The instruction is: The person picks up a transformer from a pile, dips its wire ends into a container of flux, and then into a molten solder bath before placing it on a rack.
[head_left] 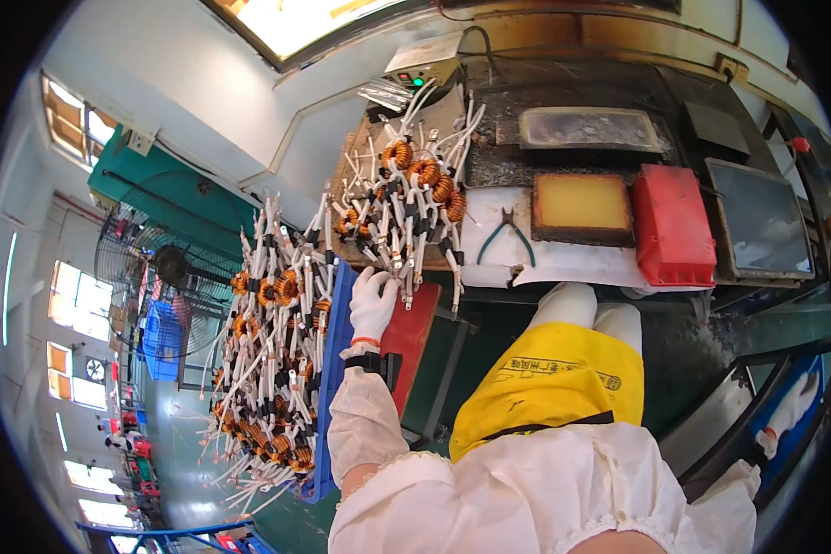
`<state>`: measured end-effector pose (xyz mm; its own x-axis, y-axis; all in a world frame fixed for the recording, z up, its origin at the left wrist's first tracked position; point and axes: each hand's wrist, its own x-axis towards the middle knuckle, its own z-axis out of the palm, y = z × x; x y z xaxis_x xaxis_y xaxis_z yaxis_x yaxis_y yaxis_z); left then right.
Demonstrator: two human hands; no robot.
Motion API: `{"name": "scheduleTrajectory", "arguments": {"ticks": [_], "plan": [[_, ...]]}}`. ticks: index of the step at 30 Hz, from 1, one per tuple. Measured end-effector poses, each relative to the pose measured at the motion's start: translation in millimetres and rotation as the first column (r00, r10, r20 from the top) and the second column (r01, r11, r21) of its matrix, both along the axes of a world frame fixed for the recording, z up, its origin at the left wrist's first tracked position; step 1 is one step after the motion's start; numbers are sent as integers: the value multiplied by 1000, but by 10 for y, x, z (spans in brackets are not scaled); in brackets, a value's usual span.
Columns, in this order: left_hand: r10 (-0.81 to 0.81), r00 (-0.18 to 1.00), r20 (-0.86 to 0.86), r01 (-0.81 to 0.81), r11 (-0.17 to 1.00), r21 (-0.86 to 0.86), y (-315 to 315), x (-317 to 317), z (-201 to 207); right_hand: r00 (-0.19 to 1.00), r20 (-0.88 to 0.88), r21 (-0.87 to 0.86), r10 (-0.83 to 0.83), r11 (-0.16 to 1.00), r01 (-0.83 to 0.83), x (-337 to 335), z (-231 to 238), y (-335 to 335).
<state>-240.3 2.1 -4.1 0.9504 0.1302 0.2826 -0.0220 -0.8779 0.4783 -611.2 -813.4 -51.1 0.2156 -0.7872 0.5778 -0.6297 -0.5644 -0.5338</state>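
My left hand (372,307), in a white glove, is beside the upper end of a blue crate (340,314). Its fingers look slightly apart and bent, with nothing visible in them; whether they touch the nearby leads cannot be made out. Copper-wound ring coils with white leads and metal lugs (282,369) overfill that crate. Just beyond the hand, a second pile of the same coils (423,175) covers the bench's left end. Far to the right, my right hand (794,403), also gloved, stretches its fingers over a blue surface (785,443), apparently empty.
Green-handled pliers (506,237) lie on white sheeting beside a square pot with a yellowish surface (582,205). Right of it stand a red box-shaped cover (674,226) and a dark-framed glass panel (760,217). A power box (420,69) sits behind; a large fan (169,265) stands left.
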Motion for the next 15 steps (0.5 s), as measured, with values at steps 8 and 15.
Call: {"name": "scheduleTrajectory", "arguments": {"ticks": [8, 15], "plan": [[-9, 998, 64, 27, 957, -288, 74, 451, 227, 789, 262, 65, 555, 806, -588, 1792, 214, 1700], [-100, 953, 287, 128, 989, -78, -114, 1077, 187, 663, 218, 87, 716, 663, -744, 2458, 331, 2578]]}}
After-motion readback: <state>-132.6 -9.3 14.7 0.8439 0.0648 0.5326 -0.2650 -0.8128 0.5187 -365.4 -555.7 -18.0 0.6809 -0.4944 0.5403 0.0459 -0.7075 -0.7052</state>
